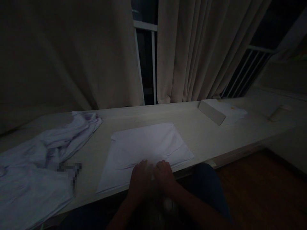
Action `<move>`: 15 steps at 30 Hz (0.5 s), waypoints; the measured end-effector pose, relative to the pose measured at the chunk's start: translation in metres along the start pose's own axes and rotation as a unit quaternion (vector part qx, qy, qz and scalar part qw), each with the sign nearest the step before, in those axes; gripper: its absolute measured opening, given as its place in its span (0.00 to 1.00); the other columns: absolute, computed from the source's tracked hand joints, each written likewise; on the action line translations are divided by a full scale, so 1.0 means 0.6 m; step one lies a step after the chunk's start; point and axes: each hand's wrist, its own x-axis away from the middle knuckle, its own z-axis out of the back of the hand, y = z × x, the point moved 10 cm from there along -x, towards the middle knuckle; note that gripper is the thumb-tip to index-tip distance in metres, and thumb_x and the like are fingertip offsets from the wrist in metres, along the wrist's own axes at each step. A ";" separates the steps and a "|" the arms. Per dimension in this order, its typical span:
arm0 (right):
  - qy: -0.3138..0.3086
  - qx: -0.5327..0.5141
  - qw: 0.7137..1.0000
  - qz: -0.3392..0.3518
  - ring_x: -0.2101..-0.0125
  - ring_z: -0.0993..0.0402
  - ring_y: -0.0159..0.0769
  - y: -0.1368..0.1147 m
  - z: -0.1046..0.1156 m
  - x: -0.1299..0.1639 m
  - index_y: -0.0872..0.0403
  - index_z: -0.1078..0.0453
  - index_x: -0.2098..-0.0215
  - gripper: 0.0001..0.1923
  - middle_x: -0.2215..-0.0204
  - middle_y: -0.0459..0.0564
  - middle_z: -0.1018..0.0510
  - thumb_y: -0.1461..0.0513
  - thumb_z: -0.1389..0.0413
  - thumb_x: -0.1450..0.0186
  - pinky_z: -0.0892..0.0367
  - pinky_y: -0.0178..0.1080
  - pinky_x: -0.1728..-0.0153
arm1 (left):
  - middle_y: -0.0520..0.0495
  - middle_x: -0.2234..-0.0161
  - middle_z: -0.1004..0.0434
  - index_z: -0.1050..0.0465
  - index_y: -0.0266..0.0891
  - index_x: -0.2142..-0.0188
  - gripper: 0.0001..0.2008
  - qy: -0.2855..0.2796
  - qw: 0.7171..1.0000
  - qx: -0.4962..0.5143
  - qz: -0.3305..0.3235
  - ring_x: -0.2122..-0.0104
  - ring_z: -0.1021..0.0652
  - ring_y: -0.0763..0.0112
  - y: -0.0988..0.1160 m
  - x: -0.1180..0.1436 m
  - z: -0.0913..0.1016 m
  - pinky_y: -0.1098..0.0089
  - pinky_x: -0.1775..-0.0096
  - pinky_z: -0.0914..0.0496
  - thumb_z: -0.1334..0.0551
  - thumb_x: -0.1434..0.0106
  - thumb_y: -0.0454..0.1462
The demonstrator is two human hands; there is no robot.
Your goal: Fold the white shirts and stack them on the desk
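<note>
On pale ledge [206, 134]: folded white cloth [146, 148]. Left hand [140, 180], right hand [165, 177] side by side, palms down, pressed flat on near edge. Crumpled garments [45, 153] left.

Dim, underexposed view: the pale folded cloth [146, 147] catches faint light, corners fall into deep shadow, edges bend with wide-angle distortion, detail soft.

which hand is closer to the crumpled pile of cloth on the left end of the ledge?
Left. The left hand rests on the near edge of the flat white cloth, on the side toward the crumpled pile. The right hand sits beside it, farther away.
</note>
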 end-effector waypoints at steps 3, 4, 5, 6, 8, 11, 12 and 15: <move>-0.009 0.003 1.000 0.017 0.61 0.35 0.44 -0.004 -0.003 0.006 0.50 0.29 0.57 0.07 0.64 0.52 0.27 0.61 0.43 0.35 0.40 0.45 0.60 | 0.41 0.40 0.34 0.32 0.46 0.44 0.20 -0.022 1.000 -0.006 -0.013 0.39 0.35 0.53 -0.002 0.003 -0.020 0.46 0.42 0.39 0.47 0.35 0.37; -0.011 -0.003 1.000 0.022 0.62 0.35 0.44 -0.005 -0.002 0.009 0.50 0.29 0.58 0.07 0.64 0.51 0.26 0.61 0.43 0.34 0.40 0.45 0.60 | 0.41 0.40 0.34 0.32 0.46 0.43 0.21 -0.025 0.999 -0.010 -0.021 0.39 0.36 0.52 -0.003 0.006 -0.024 0.46 0.41 0.40 0.47 0.35 0.37; -0.012 -0.012 1.000 0.026 0.62 0.34 0.43 -0.003 0.002 0.012 0.50 0.29 0.59 0.06 0.65 0.51 0.26 0.61 0.43 0.34 0.39 0.45 0.60 | 0.41 0.39 0.35 0.33 0.46 0.43 0.21 -0.024 0.999 -0.012 -0.028 0.38 0.37 0.52 -0.003 0.009 -0.027 0.46 0.41 0.41 0.46 0.35 0.37; -0.012 -0.023 0.999 0.030 0.62 0.34 0.43 0.001 0.007 0.016 0.50 0.29 0.59 0.05 0.64 0.50 0.25 0.60 0.44 0.34 0.39 0.45 0.60 | 0.41 0.39 0.36 0.33 0.46 0.42 0.22 -0.022 0.999 -0.015 -0.036 0.38 0.38 0.52 -0.002 0.012 -0.027 0.45 0.40 0.41 0.46 0.35 0.37; -0.001 -0.040 0.999 0.027 0.59 0.32 0.42 0.024 0.025 0.025 0.50 0.29 0.57 0.07 0.61 0.51 0.24 0.61 0.46 0.33 0.38 0.46 0.56 | 0.43 0.38 0.37 0.35 0.47 0.41 0.22 -0.016 0.999 -0.015 -0.050 0.36 0.40 0.52 0.002 0.014 -0.021 0.44 0.39 0.44 0.46 0.35 0.37; 0.040 -0.038 0.998 -0.030 0.50 0.33 0.45 0.107 0.060 0.029 0.53 0.32 0.48 0.15 0.51 0.56 0.26 0.62 0.50 0.31 0.40 0.50 0.48 | 0.44 0.36 0.41 0.37 0.47 0.40 0.23 -0.006 0.999 -0.007 -0.054 0.35 0.44 0.52 0.016 -0.003 0.001 0.42 0.38 0.47 0.47 0.34 0.39; 0.048 -0.031 0.997 -0.058 0.47 0.35 0.45 0.143 0.069 0.025 0.54 0.33 0.45 0.17 0.48 0.57 0.27 0.61 0.52 0.31 0.41 0.51 0.46 | 0.44 0.35 0.42 0.37 0.46 0.40 0.22 -0.002 0.999 -0.004 -0.045 0.34 0.45 0.52 0.020 -0.016 0.009 0.42 0.38 0.47 0.47 0.34 0.40; 0.031 -0.012 0.990 -0.135 0.42 0.38 0.45 0.246 0.075 -0.004 0.58 0.35 0.41 0.21 0.43 0.60 0.30 0.59 0.57 0.29 0.43 0.50 0.42 | 0.41 0.36 0.42 0.35 0.43 0.41 0.22 0.002 1.000 0.001 -0.005 0.35 0.44 0.52 0.027 -0.074 0.022 0.44 0.38 0.47 0.49 0.32 0.43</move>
